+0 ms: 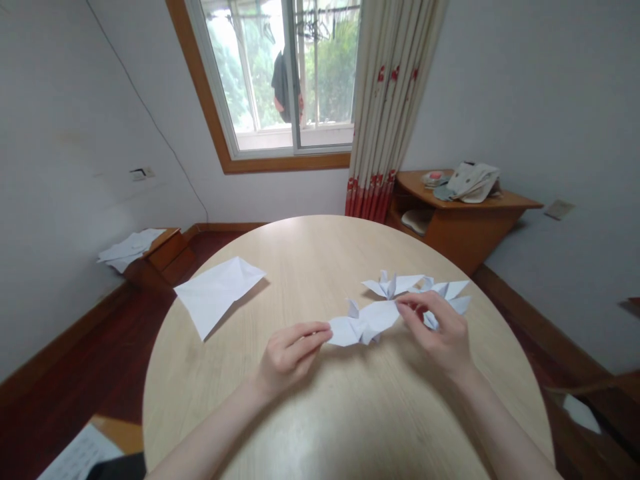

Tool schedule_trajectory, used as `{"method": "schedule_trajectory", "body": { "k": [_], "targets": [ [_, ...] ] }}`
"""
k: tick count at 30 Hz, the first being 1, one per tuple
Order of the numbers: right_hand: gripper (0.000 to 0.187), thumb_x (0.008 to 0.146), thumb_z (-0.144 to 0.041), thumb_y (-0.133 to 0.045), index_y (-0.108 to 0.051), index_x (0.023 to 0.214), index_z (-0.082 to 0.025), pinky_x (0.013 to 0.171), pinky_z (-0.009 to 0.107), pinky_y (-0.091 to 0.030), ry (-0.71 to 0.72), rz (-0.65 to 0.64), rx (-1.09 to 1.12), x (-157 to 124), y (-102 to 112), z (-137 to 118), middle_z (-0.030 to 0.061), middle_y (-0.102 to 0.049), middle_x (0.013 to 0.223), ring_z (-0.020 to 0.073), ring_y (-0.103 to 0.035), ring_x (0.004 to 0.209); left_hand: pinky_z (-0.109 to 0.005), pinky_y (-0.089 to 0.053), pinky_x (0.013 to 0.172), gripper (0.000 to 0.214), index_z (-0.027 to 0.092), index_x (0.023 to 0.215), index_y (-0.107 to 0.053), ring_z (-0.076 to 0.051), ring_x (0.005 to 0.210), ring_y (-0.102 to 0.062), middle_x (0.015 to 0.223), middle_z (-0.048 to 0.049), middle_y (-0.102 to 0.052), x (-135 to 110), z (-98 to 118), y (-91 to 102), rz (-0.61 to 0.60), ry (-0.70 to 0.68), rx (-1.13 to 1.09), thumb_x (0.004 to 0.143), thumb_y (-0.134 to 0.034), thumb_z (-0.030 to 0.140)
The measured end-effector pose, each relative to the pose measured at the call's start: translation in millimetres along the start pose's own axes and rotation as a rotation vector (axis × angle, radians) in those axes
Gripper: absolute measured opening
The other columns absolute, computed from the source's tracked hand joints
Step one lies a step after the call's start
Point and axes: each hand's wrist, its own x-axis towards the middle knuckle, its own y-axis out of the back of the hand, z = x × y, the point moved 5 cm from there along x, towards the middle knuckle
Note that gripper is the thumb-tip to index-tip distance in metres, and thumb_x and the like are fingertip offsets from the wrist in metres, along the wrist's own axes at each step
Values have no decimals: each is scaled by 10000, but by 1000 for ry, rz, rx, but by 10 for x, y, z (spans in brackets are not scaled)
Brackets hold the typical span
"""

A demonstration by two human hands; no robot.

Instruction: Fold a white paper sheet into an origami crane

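A white folded paper crane (pixel 367 320) with spread wings is stretched between my two hands, just over the round table. My left hand (pixel 293 353) pinches the tip of its left wing between thumb and fingers. At the other wing tip, my right hand (pixel 443 333) grips with thumb and forefinger. Behind the right hand stand several more white paper cranes (pixel 395 285), partly covered by that hand. A creased white sheet of paper (pixel 220 290) lies apart from the hands, on the table's left side.
The round wooden table (pixel 310 413) fills the middle. A wooden cabinet (pixel 465 227) at the right back bears a white cloth bag (pixel 475 181). Papers (pixel 131 247) lie on a small drawer unit at the left. A curtain (pixel 390 100) hangs beside the window.
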Motion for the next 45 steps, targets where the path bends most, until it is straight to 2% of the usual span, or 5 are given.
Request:
{"method": "schedule_trajectory", "body": {
  "k": [6, 10, 22, 30, 45],
  "targets": [
    [133, 873, -321, -541, -635, 875, -227, 613, 332, -442, -240, 120, -90, 0, 159, 429, 35, -668, 804, 192, -565, 676, -275, -585, 751, 161, 188, 931, -711, -155, 843, -693, 930, -63, -716, 194, -197, -402, 193, 253, -221, 857, -594, 105],
    [177, 878, -324, -487, -627, 862, -218, 648, 349, -436, -222, 112, -211, 19, 170, 516, 50, -652, 795, 209, -567, 704, -311, -578, 764, 149, 186, 888, -719, -166, 846, -687, 916, -65, -718, 167, -283, -655, 270, 370, -279, 844, -594, 119],
    [174, 816, -352, -541, -657, 782, -227, 505, 292, -416, -346, -223, -151, -24, 472, 513, 23, -674, 705, 180, -568, 557, -277, -587, 771, 213, 175, 995, -680, -158, 877, -689, 944, -83, -708, -17, -122, -948, 102, 179, -349, 863, -531, 100],
    [153, 788, -382, -609, -685, 710, -275, 458, 299, -388, -323, -246, -424, -171, 576, 695, -4, -691, 612, 202, -603, 488, -268, -598, 778, 270, 189, 1103, -646, -169, 932, -693, 1054, -99, -699, -91, -58, -1075, -102, 0, -267, 903, -477, 124],
    [419, 935, -406, -403, -673, 675, -220, 622, 386, -353, 51, -253, -723, -116, 446, 560, 101, -622, 916, 282, -481, 835, -326, -567, 895, 300, 149, 1119, -631, -199, 1047, -656, 1141, -128, -672, -68, -130, -1137, -139, 149, -253, 890, -446, 91]
  ]
}}
